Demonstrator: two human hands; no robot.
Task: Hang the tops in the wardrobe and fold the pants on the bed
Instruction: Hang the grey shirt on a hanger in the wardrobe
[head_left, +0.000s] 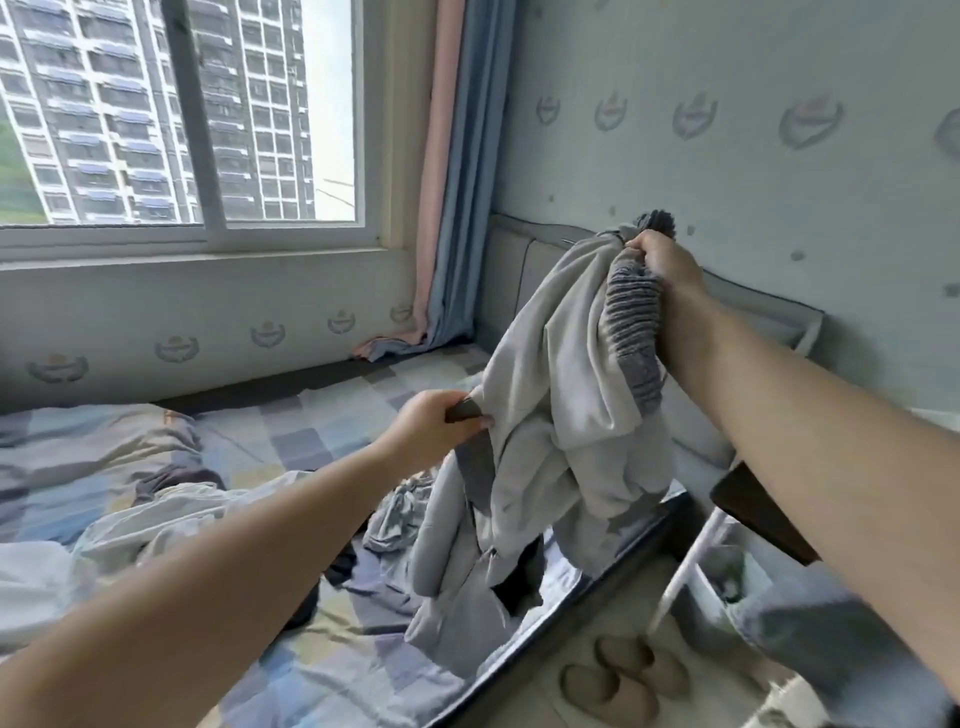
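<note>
Both forearms reach out from the bottom corners over the bed (291, 426), which has a checked sheet. On that sheet, below and nearer than the left hand (431, 428), lie other crumpled clothes (171, 514); slippers (623, 680) sit on the floor beside the bed edge. The left hand's fingers (480, 422) are pinched shut on a dark edge of the grey garment (550, 395). Further out and higher, the right hand (660, 260) holds a fist closed around the garment's ribbed dark-grey band (631, 312), so the cloth hangs bunched between the two grips, its lower end trailing onto the bed.

The garment is pale grey with darker ribbed trim, soft and heavily creased; whether it is a top or pants cannot be told yet. The step in hand looks like sorting out one piece. Next it needs shaking open to find its shape.
</note>
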